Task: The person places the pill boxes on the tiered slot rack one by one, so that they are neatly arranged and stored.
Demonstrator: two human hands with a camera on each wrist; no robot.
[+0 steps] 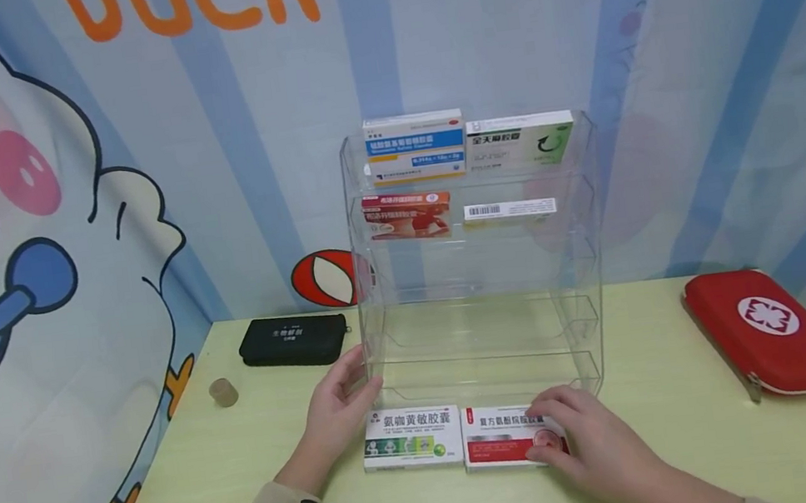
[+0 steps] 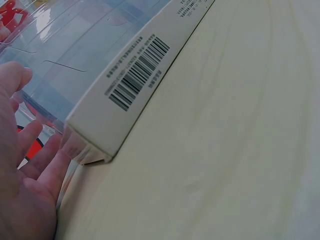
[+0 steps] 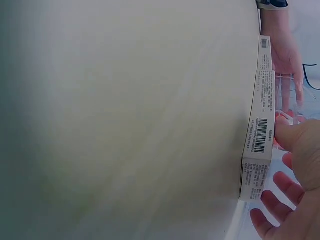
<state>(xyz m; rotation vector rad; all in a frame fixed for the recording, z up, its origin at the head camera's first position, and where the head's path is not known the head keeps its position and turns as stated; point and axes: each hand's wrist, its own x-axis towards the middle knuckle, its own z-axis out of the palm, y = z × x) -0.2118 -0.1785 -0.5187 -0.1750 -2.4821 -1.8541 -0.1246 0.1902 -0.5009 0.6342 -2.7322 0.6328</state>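
A clear plastic tiered rack stands on the table. Against its lower left side is my left hand, thumb and fingers extended. Two medicine boxes lie side by side at the foot of the rack: a white-and-green box and a white-and-red box. Over the right end of the white-and-red box is my right hand, thumb toward its front edge and forefinger toward its back. In the right wrist view the thumb meets the edge of that box, while the other fingers spread loosely past its end.
Higher tiers carry a blue-and-white box, a white box with green, a red box and a barcoded box. A black case and a small cork-like cylinder lie left; a red case lies right.
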